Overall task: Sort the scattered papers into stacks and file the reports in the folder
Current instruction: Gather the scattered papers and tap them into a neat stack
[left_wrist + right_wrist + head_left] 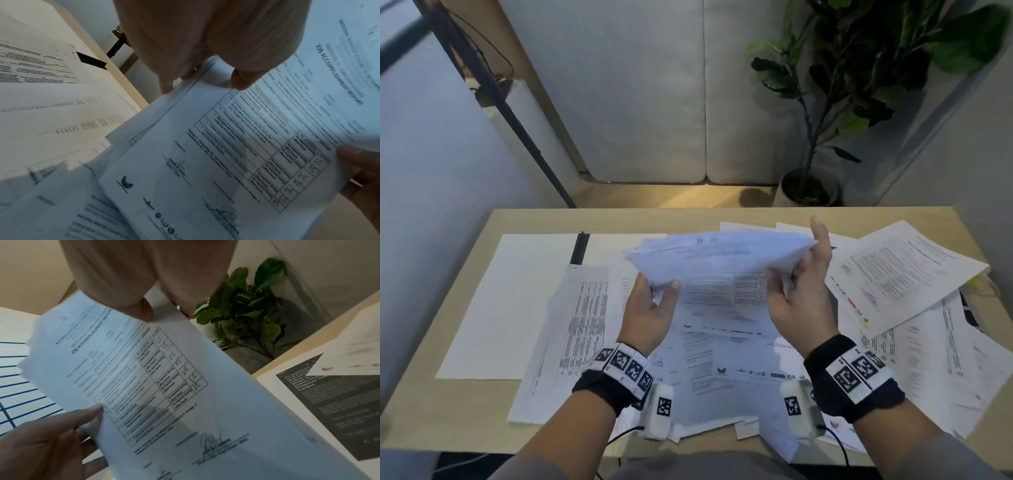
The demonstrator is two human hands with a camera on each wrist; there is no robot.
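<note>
Both hands hold a bundle of printed papers (pixel 722 255) lifted above the middle of the table. My left hand (pixel 659 289) pinches its left edge, thumb on top. My right hand (pixel 796 270) grips its right edge, fingers behind. The top sheet (pixel 246 146) is a report with a ticked table and signatures, also seen in the right wrist view (pixel 154 386). Scattered papers (pixel 715 363) lie beneath the hands. A white folder (pixel 510 301) with a black clip (pixel 579 248) lies open at the left.
More loose sheets (pixel 900 270) overlap on the right side of the wooden table (pixel 448 421), one with a dark printed block (pixel 329 410). A potted plant (pixel 808 192) stands beyond the far right edge, and a black pole (pixel 517 126) leans at the far left.
</note>
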